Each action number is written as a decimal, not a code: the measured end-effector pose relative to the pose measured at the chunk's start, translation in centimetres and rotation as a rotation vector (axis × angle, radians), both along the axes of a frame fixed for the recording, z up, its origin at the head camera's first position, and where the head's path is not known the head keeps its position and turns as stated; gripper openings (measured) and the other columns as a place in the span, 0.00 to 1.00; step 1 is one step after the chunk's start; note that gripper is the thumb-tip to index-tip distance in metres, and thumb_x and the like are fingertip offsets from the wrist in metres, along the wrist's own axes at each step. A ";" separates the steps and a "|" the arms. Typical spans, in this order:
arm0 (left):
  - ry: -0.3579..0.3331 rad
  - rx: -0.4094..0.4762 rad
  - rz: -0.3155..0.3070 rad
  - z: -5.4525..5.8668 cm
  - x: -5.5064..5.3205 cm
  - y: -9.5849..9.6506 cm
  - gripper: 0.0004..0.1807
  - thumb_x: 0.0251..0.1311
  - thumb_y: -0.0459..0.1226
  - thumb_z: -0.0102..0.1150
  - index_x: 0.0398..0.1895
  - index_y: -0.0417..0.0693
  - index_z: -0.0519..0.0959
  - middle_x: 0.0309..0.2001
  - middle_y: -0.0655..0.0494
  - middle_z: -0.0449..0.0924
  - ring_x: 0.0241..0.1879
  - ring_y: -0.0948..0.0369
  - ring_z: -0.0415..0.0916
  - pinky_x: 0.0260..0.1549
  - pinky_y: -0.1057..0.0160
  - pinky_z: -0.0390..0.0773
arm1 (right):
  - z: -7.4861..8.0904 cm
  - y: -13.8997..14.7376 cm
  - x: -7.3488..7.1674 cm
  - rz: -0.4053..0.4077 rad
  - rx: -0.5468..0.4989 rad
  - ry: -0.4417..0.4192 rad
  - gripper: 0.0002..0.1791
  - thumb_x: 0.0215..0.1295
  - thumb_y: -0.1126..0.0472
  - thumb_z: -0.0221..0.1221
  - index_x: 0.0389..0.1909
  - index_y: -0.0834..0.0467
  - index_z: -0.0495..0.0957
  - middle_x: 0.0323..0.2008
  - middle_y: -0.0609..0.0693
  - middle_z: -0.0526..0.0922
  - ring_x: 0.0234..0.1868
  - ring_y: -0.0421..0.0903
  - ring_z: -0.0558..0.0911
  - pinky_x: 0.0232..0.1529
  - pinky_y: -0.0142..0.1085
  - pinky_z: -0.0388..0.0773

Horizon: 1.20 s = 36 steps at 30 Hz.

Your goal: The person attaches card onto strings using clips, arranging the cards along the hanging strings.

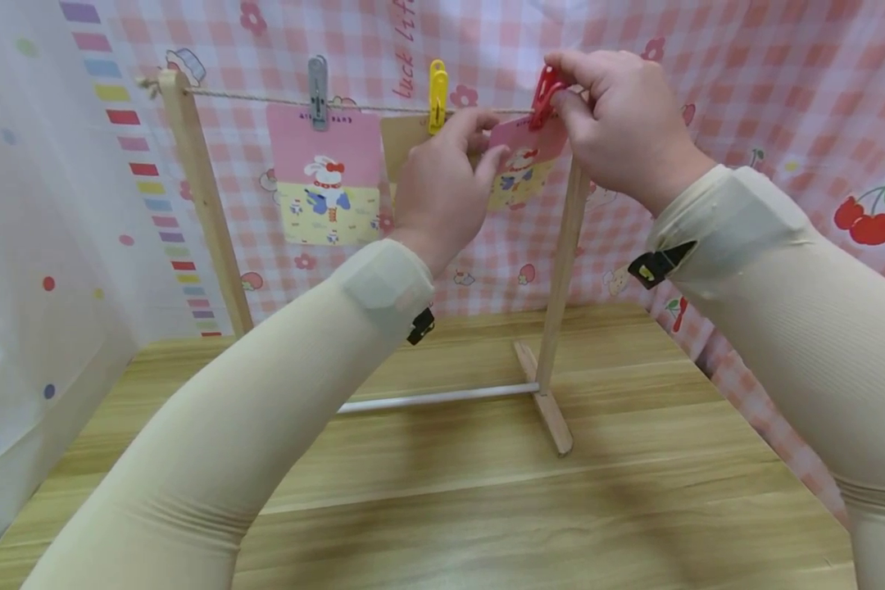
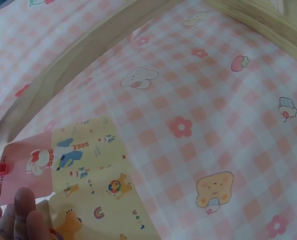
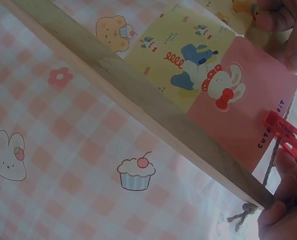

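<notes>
My right hand [image 1: 634, 123] pinches a red clothespin [image 1: 545, 97] between thumb and fingers. The clothespin sits over the top edge of a pink-and-yellow rabbit card [image 1: 519, 156], at the twine's right end. In the right wrist view its jaws overlap the card [image 3: 228, 120] and the twine. My left hand [image 1: 446, 180] holds that card by its upper left corner, thumb at the edge. Behind the left hand hangs a tan card [image 1: 396, 135] under a yellow clothespin [image 1: 437, 98], partly hidden. Farther left, a grey clothespin [image 1: 318, 94] holds another pink-and-yellow rabbit card [image 1: 328, 201] on the twine [image 1: 243, 96].
The twine runs between two wooden posts, a left post [image 1: 205, 197] and a right post [image 1: 560, 279]. A white rod [image 1: 442, 398] joins the stand low down, near a wooden foot [image 1: 553, 422] on the wood-grain table [image 1: 413, 508]. A pink checked cloth [image 1: 767, 106] hangs behind.
</notes>
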<state>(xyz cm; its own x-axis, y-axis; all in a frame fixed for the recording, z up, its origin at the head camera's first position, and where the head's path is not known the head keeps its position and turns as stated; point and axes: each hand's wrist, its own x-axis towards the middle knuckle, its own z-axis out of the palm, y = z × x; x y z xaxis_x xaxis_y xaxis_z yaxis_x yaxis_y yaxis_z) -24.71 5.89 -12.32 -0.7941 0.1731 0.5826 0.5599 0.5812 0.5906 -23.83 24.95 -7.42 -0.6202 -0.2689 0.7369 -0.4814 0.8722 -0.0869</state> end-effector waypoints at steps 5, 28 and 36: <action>-0.008 -0.006 -0.001 -0.3 0.3 -0.3 0.24 0.77 0.50 0.56 0.74 0.66 0.71 0.65 0.64 0.84 0.55 0.64 0.86 0.41 0.65 0.84 | 0.1 -0.1 0.0 0.011 -0.009 -0.015 0.22 0.83 0.58 0.47 0.71 0.56 0.76 0.59 0.57 0.87 0.50 0.52 0.77 0.48 0.39 0.72; 0.084 -0.056 -0.002 -1.5 0.8 -1.7 0.22 0.78 0.50 0.57 0.69 0.58 0.75 0.59 0.63 0.87 0.40 0.65 0.82 0.38 0.67 0.81 | 0.5 0.1 -0.7 0.044 0.027 0.099 0.22 0.79 0.59 0.53 0.67 0.63 0.79 0.61 0.67 0.81 0.63 0.63 0.74 0.68 0.53 0.60; 0.177 -0.139 -0.010 -2.3 0.8 -2.8 0.20 0.78 0.49 0.58 0.66 0.53 0.78 0.55 0.61 0.87 0.41 0.66 0.82 0.42 0.67 0.82 | 0.3 0.0 -0.5 0.014 0.034 0.080 0.24 0.81 0.58 0.52 0.73 0.60 0.73 0.65 0.64 0.78 0.69 0.62 0.69 0.74 0.52 0.57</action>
